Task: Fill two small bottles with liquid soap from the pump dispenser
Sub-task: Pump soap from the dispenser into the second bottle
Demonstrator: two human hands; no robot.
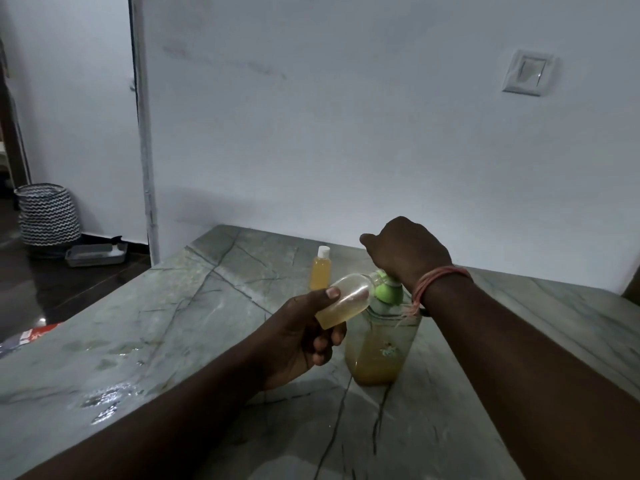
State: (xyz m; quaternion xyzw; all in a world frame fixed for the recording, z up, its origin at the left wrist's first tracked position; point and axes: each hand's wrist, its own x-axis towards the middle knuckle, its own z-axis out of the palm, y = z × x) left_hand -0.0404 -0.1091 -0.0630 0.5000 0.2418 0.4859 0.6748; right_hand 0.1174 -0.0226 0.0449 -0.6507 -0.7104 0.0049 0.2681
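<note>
Head view is showing a marble-patterned table [173,306] set against a white wall [346,116]. Near its middle, the left hand [304,337] is gripping a small bottle [346,299], thumb lying along the upper side and fingers curling underneath. That bottle is tilting almost flat, its mouth pointing right and meeting the green pump [386,292] of the dispenser [381,348]; a little amber soap is pooling at its lower end. The right hand [408,254] is sitting on top of the pump, fingers bending downward over it with the back of the hand facing the camera; whether they are closing around the pump head cannot be told. A pinkish thread band [436,278] is circling that wrist. The dispenser, a clear jar partly filled with amber soap, is standing upright on the table just right of the left hand. Farther back, a second bottle [320,268] with a white cap is standing upright, full of amber soap and apart from both hands. Wet patches are glistening on the near left part of the table.
</note>
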